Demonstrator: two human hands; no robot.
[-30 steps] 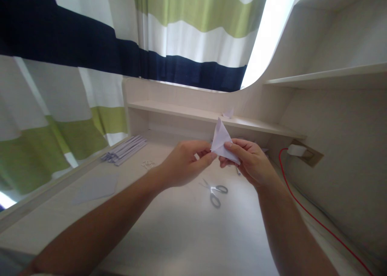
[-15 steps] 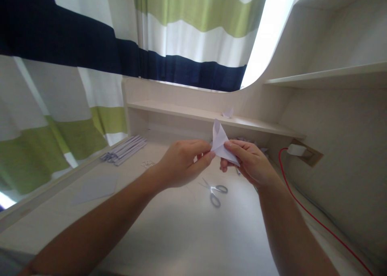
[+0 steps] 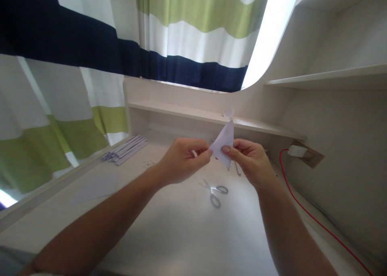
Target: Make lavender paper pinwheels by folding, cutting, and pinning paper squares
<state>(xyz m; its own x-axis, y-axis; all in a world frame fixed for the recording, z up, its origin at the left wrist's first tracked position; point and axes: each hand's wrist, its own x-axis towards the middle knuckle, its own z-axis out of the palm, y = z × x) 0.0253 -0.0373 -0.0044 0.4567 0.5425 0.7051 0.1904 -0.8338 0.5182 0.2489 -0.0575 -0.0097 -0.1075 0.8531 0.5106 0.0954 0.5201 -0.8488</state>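
A small folded piece of white paper [image 3: 224, 141], roughly triangular with its tip pointing up, is held in the air above the desk. My left hand [image 3: 189, 159] pinches its left corner between thumb and fingertips. On its right side, my right hand [image 3: 249, 159] grips it with the thumb across the front face and the fingers partly hidden behind. Below the paper, grey-handled scissors [image 3: 214, 192] lie on the desk with their blades slightly apart.
A bundle of rolled paper sticks [image 3: 125, 150] and some flat paper sheets [image 3: 96, 187] lie at the left. Small scraps [image 3: 148, 163] sit behind my left wrist. Another folded paper piece [image 3: 229, 113] stands on the back shelf [image 3: 181, 109]. A red cable [image 3: 314, 217] runs along the right.
The paper has turned in my hands, its tip swinging right and its front now showing one flatter face. My right fingers have shifted behind it; my left hand keeps its pinch.
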